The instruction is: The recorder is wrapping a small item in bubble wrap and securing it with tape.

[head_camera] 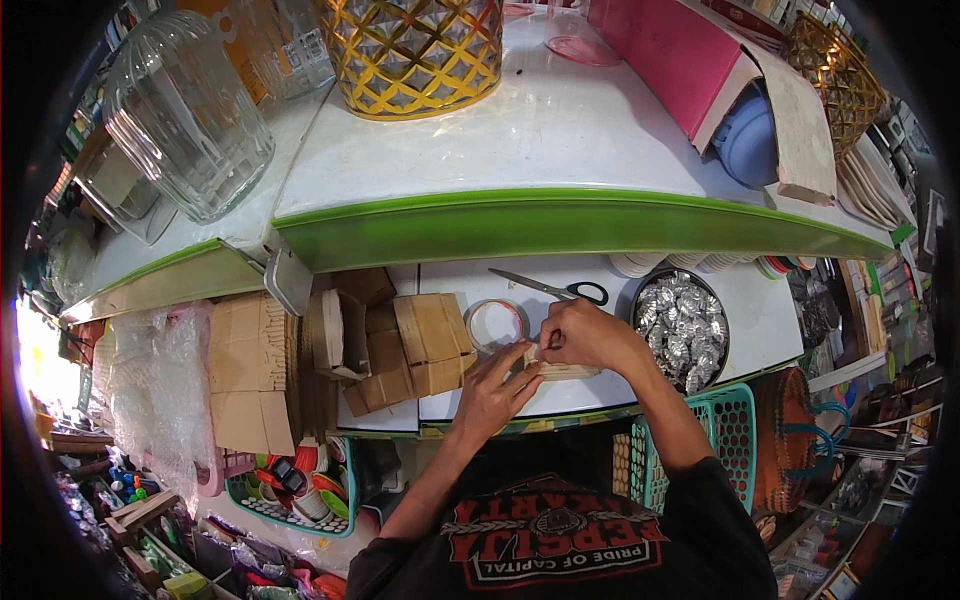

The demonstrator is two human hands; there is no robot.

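My left hand (pixel 499 386) reaches over the white lower shelf (pixel 450 409), its fingertips on a small beige piece (pixel 568 372). Curled fingers of my right hand (pixel 589 334) meet at the left end of that piece; they hide whatever is pinched there. The beige piece lies flat, partly covered by both hands, and its material is unclear. Just behind my left fingers is a roll of tape (pixel 474 324). Scissors with black handles (pixel 551 287) lie behind my right hand. To its right stands a dark round bowl (pixel 724 352) full of shiny fluted metal pieces (pixel 679 322).
Cardboard boxes (pixel 427 341), folded cardboard (pixel 247 367) and bubble wrap (pixel 157 397) crowd the left. A green-edged upper shelf (pixel 562 225) overhangs the work area, bearing a glass jar (pixel 195 127) and a gold-patterned container (pixel 416 60). Below sit turquoise baskets (pixel 739 427).
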